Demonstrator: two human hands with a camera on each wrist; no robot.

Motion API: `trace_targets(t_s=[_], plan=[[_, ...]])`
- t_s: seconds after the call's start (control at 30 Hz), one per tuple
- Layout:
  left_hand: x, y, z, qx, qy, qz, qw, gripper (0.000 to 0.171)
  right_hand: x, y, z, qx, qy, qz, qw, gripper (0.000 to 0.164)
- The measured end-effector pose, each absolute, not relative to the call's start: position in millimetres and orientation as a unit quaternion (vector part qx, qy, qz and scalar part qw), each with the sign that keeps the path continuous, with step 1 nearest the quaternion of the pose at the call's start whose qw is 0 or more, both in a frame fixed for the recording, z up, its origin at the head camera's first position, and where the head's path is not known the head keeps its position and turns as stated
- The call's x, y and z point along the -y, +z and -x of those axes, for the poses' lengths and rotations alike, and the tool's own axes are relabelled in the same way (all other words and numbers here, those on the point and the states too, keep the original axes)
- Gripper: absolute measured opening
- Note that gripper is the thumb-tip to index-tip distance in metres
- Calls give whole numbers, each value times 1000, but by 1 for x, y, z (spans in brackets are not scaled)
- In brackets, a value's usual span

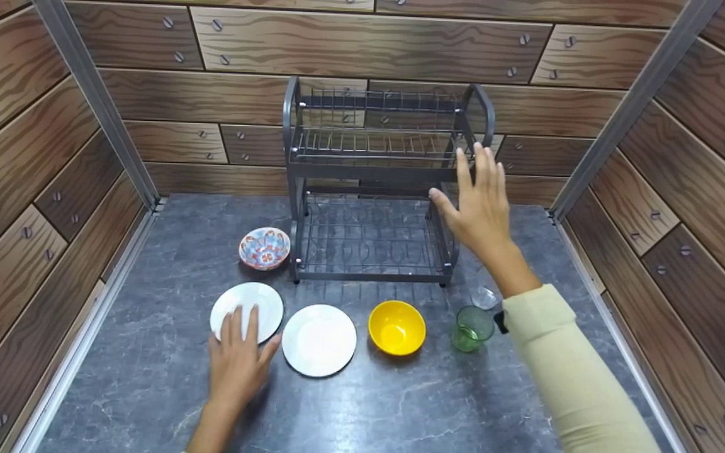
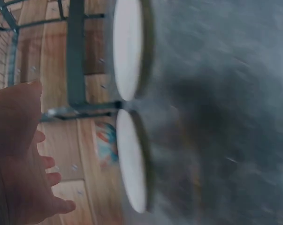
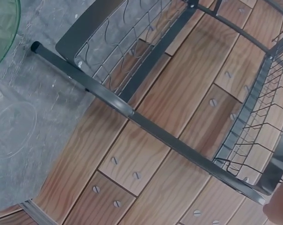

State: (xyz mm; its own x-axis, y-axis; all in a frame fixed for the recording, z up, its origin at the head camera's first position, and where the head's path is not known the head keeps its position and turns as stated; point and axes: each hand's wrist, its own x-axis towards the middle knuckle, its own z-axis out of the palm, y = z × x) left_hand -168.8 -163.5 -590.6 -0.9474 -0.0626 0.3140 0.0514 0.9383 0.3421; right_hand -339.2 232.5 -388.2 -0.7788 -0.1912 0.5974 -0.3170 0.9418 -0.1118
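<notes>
My left hand (image 1: 236,362) is over the near edge of the left white plate (image 1: 262,302), its fingers stretched out and overlapping it in the head view. In the left wrist view, two white plates (image 2: 129,159) show nearly edge-on, apart from that hand. A second white plate (image 1: 319,340) lies just right of the left thumb. My right hand (image 1: 481,211) reaches up beside the right side of the dark two-tier dish rack (image 1: 372,170), fingers straight and spread, holding nothing. In the right wrist view only a bit of this hand shows, close to the rack's frame (image 3: 179,147).
A patterned bowl (image 1: 264,248) sits left of the rack. In front of the rack are a yellow bowl (image 1: 396,328) and a green glass (image 1: 471,328). A clear glass (image 1: 484,297) stands behind the green one, near the right sleeve. Wood-patterned walls (image 1: 362,50) enclose the grey tabletop.
</notes>
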Motion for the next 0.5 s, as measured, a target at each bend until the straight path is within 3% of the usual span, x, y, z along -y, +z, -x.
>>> trace_targets(t_s=[0.17, 0.5], plan=[[182, -610, 159, 975, -171, -37, 135, 73, -231, -386, 348, 936, 116, -141, 302, 83], [204, -627, 158, 975, -192, -105, 34, 77, -228, -384, 360, 927, 120, -152, 320, 81]])
